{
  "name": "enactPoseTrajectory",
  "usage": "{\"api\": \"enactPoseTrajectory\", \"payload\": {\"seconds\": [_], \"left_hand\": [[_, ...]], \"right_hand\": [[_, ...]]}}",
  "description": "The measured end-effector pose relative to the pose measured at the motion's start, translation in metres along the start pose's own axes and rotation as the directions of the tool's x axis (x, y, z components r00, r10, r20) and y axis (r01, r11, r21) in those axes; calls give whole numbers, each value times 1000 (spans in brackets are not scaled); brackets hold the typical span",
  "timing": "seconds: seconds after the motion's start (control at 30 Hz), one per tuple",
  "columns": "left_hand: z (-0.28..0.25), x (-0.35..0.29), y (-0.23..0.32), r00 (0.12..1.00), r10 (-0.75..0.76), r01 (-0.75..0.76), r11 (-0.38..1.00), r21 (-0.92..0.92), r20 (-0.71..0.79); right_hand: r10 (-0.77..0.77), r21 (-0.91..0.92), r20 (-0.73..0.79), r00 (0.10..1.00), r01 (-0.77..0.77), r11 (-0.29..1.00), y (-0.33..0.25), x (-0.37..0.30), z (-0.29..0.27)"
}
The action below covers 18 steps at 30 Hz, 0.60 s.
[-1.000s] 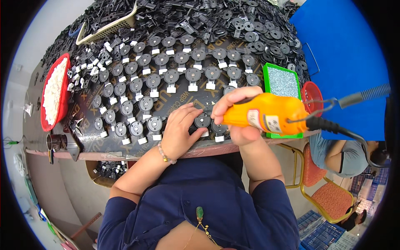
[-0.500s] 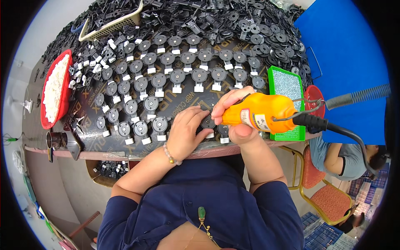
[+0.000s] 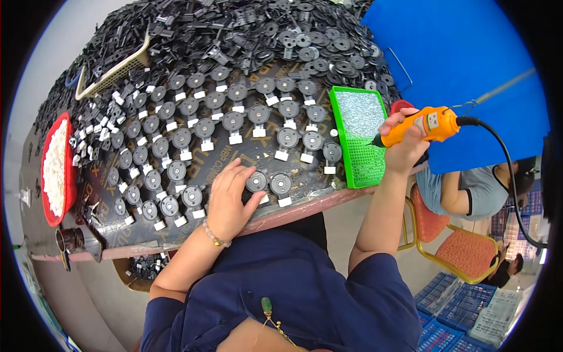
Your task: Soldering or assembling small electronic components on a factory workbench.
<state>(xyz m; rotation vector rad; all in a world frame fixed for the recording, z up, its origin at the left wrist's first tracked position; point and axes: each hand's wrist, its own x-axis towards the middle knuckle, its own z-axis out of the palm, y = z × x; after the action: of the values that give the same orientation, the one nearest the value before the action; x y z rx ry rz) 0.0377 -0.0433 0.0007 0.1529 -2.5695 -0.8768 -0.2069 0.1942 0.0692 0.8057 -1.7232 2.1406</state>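
My right hand (image 3: 404, 141) is wrapped round an orange electric screwdriver (image 3: 437, 124). Its black tip points left, over the green tray (image 3: 359, 181). Silvery small screws (image 3: 359, 111) cover the far part of that tray; its near part is a perforated grid. On the table, my left hand (image 3: 230, 190) has thumb and forefinger around the left side of a black disc part (image 3: 257, 182), partly covering it. A similar disc part (image 3: 281, 185) with a white block lies just right of it. Rows of such disc parts (image 3: 233, 121) spread beyond my hands.
Heaps of loose black parts (image 3: 234, 41) fill the far side, around a cream basket (image 3: 120, 73). A red tray (image 3: 70, 188) of white pieces stands left. At right are a blue panel (image 3: 463, 76), the screwdriver's cable (image 3: 509, 164) and a seated person (image 3: 469, 190).
The screwdriver has moved right, from above the disc part to the green tray. My left hand stays by its disc part. The whole view has shifted and tilted.
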Motion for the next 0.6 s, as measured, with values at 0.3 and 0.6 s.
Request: {"api": "enactPoseTrajectory", "payload": {"seconds": [0.3, 0.6], "left_hand": [[0, 2, 2, 1000, -3, 3, 999, 53, 5], [-1, 1, 3, 1000, -5, 6, 998, 58, -19]], "right_hand": [[-10, 7, -56, 998, 11, 1000, 23, -4, -21], [-15, 10, -66, 998, 16, 1000, 9, -2, -14]]}}
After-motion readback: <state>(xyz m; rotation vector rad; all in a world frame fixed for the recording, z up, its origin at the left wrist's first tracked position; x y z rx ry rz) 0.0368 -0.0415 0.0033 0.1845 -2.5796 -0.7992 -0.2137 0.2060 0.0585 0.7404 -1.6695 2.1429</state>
